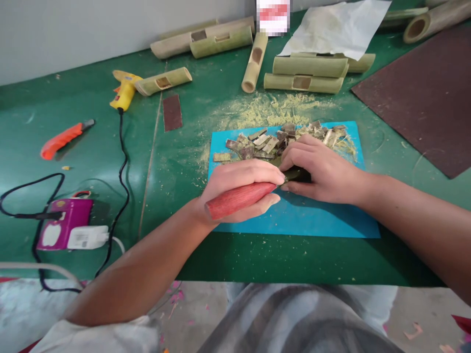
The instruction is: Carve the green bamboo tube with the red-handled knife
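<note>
A green-covered table (176, 162) carries everything. At its far right lies a dark brown abrasive sheet (423, 98), and in the middle a blue rectangular cutting mat (312, 220). A crumpled white paper sheet (338, 27) overlaps pale green hollow bamboo tubes (305, 73) with rectangular windows cut in them; their insides cannot be made out. Pale sawdust shavings (265, 108) spread between the tubes and the mat, whose far edge bears a heap of small flat bamboo chips (272, 142). Well to the left lie a purple box (62, 225), a yellow glue gun (125, 90) and an orange utility knife (62, 139). On the mat, just before the heap, the right hand (316, 169) presses bent fingers onto a small dark green bamboo piece (298, 174). The left hand (243, 189) is closed around a red wooden tool handle (239, 198) pointing at that piece.
</note>
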Demonstrator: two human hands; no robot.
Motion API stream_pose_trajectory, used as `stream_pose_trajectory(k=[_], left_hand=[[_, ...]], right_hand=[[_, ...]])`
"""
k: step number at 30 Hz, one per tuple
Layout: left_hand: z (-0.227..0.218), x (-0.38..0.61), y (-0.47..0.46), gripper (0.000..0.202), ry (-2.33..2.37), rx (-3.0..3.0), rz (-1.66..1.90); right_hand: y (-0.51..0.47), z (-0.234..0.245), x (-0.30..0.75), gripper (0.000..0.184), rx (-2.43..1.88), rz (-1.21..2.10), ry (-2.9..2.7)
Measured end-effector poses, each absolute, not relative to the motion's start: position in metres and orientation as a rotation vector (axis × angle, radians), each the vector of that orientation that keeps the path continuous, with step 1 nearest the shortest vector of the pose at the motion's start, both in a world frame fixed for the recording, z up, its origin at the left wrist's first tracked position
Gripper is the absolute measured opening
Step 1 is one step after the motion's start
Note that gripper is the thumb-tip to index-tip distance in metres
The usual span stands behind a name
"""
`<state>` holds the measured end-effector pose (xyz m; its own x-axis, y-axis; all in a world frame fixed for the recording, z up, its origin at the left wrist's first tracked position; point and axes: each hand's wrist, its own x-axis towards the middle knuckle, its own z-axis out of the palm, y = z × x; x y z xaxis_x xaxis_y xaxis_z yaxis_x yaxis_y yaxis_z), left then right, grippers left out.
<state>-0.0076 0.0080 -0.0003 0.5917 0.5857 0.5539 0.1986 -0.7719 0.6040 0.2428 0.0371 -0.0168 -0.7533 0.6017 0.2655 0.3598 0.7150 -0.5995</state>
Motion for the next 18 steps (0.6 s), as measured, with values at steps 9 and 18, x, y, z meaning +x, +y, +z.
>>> stream_pose_trajectory(k=[9,18], left_hand=[[0.0007,-0.003,0.0035,0.013,0.649,2.337,1.232],[-0.0063,-0.0108,0.0008,0.011,0.668,2.279,1.344]], right_hand=[[0.0362,-0.0214,0.2437,0.017,-0.728,0.671,-2.454],[0.0362,-0.0214,0.2439,0.017,-0.721,0.664,-2.472]])
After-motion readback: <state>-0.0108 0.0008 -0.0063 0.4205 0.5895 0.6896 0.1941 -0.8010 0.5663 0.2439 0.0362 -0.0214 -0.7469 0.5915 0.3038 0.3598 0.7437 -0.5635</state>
